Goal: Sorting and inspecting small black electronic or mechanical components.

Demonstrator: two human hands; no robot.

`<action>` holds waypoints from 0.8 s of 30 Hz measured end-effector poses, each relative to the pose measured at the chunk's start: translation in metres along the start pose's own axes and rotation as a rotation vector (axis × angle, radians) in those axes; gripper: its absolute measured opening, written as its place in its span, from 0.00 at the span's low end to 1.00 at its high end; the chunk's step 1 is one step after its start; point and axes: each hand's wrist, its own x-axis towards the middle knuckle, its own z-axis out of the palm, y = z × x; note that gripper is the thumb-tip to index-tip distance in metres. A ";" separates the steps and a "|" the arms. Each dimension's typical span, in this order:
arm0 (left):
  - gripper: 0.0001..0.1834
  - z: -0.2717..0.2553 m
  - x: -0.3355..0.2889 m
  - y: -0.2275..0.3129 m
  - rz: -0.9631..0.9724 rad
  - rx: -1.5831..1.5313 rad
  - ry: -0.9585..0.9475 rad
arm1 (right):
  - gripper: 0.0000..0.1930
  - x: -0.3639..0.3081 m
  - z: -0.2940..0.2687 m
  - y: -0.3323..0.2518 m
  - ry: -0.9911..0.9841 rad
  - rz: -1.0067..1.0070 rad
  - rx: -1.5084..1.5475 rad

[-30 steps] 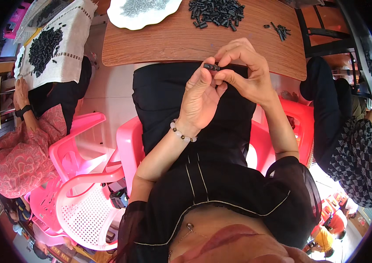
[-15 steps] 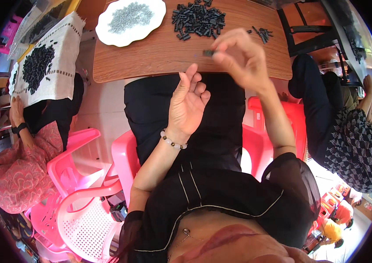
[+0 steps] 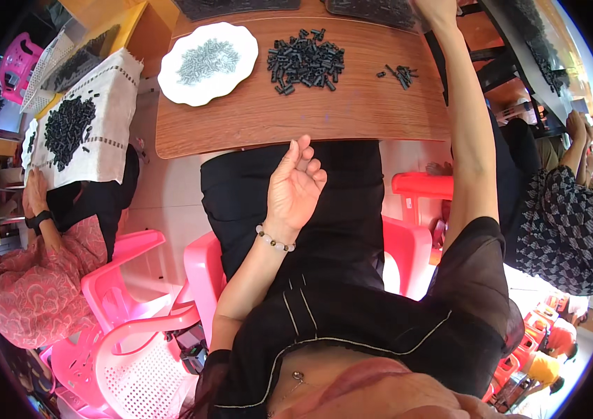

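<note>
My left hand (image 3: pixel 296 187) is palm up above my lap, just short of the table's front edge. Its fingers are loosely curled and its palm is bare, with no object visible in it. My right hand (image 3: pixel 437 10) reaches to the far right of the table, beside a tray of black pieces (image 3: pixel 373 10); its fingers are cut off by the picture's top edge. On the brown table (image 3: pixel 240 133) lies a pile of small black tube-like pieces (image 3: pixel 307 61). Left of it stands a white scalloped plate (image 3: pixel 170 80) bearing small clear pieces (image 3: pixel 207 61). A few black pieces (image 3: pixel 402 75) lie apart at right.
Another tray (image 3: pixel 237 7) sits at the table's far left. On my left, a person works by a white cloth (image 3: pixel 111 129) with a black heap (image 3: pixel 69 133). A person in a checked top (image 3: pixel 562 230) sits at right. Pink chairs (image 3: pixel 132 363) stand close by.
My right hand has gone from above the table's front, where it pinched a small dark piece, out to the far right edge. My left thumb and index finger have drawn closer together.
</note>
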 end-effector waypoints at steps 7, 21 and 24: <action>0.09 -0.005 0.006 0.002 -0.006 -0.010 0.024 | 0.08 -0.078 -0.028 -0.022 -0.458 -0.261 0.008; 0.08 -0.009 0.008 0.003 0.000 -0.013 0.040 | 0.09 -0.152 -0.016 -0.018 -0.575 -0.273 -0.028; 0.09 -0.010 0.008 0.002 -0.005 -0.017 0.039 | 0.07 -0.155 -0.016 -0.025 -0.515 -0.240 -0.021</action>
